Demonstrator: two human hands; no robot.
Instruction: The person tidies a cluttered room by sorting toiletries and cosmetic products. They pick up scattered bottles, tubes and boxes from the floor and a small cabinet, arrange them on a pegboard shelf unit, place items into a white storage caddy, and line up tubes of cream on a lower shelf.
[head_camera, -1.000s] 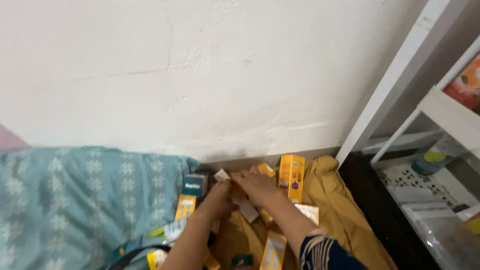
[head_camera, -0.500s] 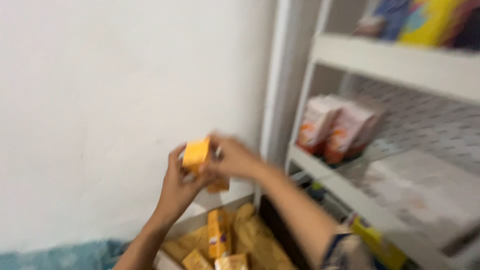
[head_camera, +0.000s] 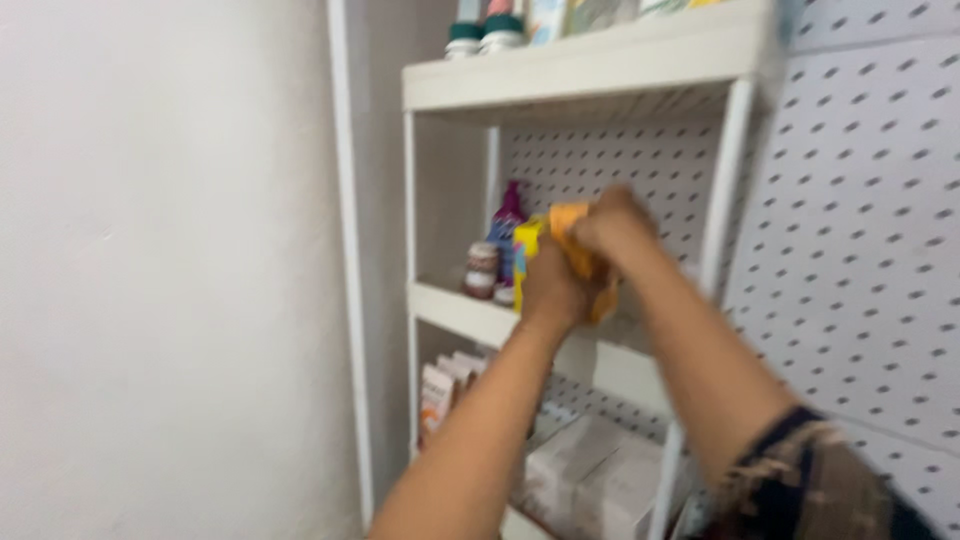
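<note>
Holding up a small orange-yellow box with both hands, the person has it raised right in the middle of the frame, at the height of the middle shelf of a white shelving unit. Left hand is wrapped around the lower left side of the box, right hand is clamped over the top right of it, so both are closed on the same thing. It's all a bit motion-blurred, so I can't tell exactly how the fingers sit or whether it's one box or a couple stacked together. The box looks to be in front of the shelf opening, can't tell if it's touching the shelf board yet. Just behind it, toward center-left, there's a purple-topped bottle and a small dark jar with a white lid standing on that same shelf. Top shelf at the upper middle of the frame has a few containers with dark green caps. Lower center has pale cartons and some white-and-orange packets on the lower shelf. White pegboard fills the right side, plain white wall takes up the whole left. A dark patterned sleeve shows at the bottom right on the right arm.
</note>
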